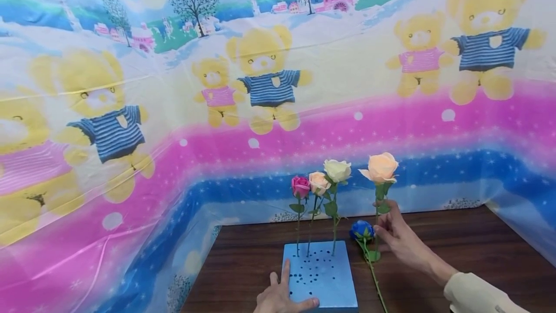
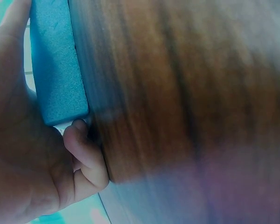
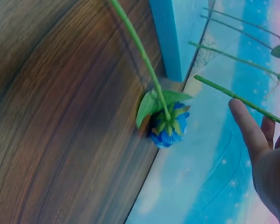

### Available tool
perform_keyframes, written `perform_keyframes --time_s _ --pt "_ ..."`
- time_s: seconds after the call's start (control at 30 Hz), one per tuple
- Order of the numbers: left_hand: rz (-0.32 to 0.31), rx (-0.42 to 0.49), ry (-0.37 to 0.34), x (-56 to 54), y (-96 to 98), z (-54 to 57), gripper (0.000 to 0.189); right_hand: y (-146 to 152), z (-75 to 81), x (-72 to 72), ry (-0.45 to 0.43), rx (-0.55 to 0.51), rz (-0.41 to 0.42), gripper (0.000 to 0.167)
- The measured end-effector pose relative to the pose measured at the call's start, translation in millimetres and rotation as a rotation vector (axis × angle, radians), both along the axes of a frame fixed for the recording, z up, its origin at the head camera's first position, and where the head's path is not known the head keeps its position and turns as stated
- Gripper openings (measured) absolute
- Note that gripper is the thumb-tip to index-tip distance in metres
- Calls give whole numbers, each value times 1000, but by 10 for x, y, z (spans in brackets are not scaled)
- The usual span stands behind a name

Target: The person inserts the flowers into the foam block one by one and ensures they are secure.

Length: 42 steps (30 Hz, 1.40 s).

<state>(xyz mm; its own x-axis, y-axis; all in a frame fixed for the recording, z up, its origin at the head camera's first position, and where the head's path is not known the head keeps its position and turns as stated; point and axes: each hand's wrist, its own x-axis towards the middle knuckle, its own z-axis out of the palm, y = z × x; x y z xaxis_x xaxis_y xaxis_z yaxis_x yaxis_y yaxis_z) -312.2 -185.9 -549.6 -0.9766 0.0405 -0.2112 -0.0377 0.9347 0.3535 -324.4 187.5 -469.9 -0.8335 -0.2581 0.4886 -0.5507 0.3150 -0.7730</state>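
In the head view my right hand (image 1: pixel 401 238) pinches the stem of a peach rose (image 1: pixel 382 168), held upright above the table right of a light blue foam block (image 1: pixel 345 279). The right wrist view shows the cut lower end of that stem (image 3: pixel 219 87) free in the air. My left hand (image 1: pixel 278 299) lies at the block's front left corner, index finger along the left side and thumb on the front edge. A pink rose (image 1: pixel 300 186), a smaller peach rose (image 1: pixel 319 183) and a white rose (image 1: pixel 337 171) stand upright in the block's back holes.
A blue rose (image 1: pixel 362 230) lies on the dark wooden table (image 1: pixel 417 284), right of the block, its stem towards the front. Several holes dot the block's top. Behind the table hangs a backdrop (image 1: pixel 252 158) printed with teddy bears.
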Motion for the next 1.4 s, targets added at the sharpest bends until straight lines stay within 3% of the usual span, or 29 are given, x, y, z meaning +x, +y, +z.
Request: perform_keyframes --time_s 0.5,0.77,1.13,1.4 --pt "8 -6 14 38 -7 31 137 -391 39 45 -103 -50 122 54" --pt "20 -6 -4 43 -3 10 136 -658 79 79 -182 -55 121 54" --pt "10 25 -2 60 -10 29 138 -996 83 77 -222 -80 160 59" --pt "12 2 -5 36 4 24 140 -1257 47 3 -269 -107 211 58"
